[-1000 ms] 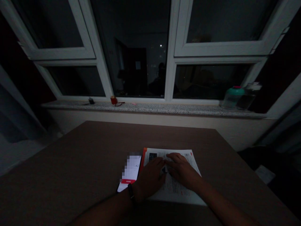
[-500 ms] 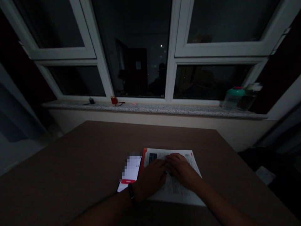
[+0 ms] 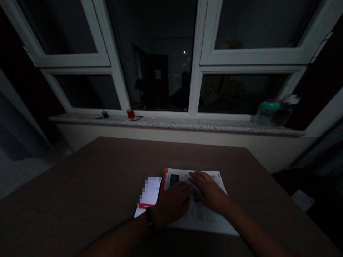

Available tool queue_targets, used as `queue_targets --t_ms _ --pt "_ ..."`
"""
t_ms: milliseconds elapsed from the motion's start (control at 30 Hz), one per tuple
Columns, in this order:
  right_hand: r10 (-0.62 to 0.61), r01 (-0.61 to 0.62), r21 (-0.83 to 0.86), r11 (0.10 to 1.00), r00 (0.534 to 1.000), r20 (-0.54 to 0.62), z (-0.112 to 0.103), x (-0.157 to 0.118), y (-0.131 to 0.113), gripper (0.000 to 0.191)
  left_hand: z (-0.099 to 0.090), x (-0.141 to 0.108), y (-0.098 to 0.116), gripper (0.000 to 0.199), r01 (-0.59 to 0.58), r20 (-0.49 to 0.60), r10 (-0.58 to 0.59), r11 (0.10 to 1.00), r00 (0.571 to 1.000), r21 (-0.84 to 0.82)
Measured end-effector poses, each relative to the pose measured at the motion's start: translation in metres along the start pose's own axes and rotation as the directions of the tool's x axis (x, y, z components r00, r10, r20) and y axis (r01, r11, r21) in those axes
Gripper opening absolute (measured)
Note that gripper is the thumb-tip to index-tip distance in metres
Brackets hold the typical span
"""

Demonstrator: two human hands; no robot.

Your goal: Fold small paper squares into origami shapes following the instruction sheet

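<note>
1. Although the head view is dim, it shows a printed booklet (image 3: 202, 219) lying flat on the brown, wood-grained tabletop (image 3: 120, 167), its white page covered in small print, with an orange-red strip along the left edge.
2. Bent inward across the booklet's middle, the left hand (image 3: 174, 201) has its fingers together and lightly curved; a narrow dark wristband (image 3: 150, 218) circles its wrist.
3. From the other side, the right hand (image 3: 209, 191) lies over the page with long, gently arched fingers, their tips close to the left hand's. Shadow hides the undersides, so I cannot tell how closed either grip is or whether it holds anything.
4. Just left of the booklet lies a slim, rectangular smartphone (image 3: 151, 191), its screen lit and partly pixelated.
5. Beyond, a speckled stone windowsill (image 3: 182, 124) bears a small red jar (image 3: 130, 114) and a clear, teal-lidded jug (image 3: 268, 112).
</note>
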State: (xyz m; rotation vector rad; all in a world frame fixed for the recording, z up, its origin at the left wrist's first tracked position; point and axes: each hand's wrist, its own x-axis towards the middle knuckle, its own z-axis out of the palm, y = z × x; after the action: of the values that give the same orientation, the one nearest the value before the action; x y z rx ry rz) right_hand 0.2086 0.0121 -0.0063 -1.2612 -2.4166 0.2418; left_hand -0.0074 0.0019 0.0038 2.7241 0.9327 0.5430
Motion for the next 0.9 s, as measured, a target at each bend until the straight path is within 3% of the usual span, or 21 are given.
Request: queue_targets --t_ms 733,900 --pt "0.021 -0.021 0.002 1.0 1.0 0.0 0.003 -0.007 -0.004 0.048 -0.001 -0.002 -0.001 0.022 0.009 0.024 -0.008 1.0 1.0 -0.023" --pt "0.032 -0.032 0.004 0.999 0.999 0.012 0.004 -0.009 -0.004 0.047 -0.005 -0.003 0.0 0.028 0.007 0.034 -0.006 0.999 0.999 -0.045"
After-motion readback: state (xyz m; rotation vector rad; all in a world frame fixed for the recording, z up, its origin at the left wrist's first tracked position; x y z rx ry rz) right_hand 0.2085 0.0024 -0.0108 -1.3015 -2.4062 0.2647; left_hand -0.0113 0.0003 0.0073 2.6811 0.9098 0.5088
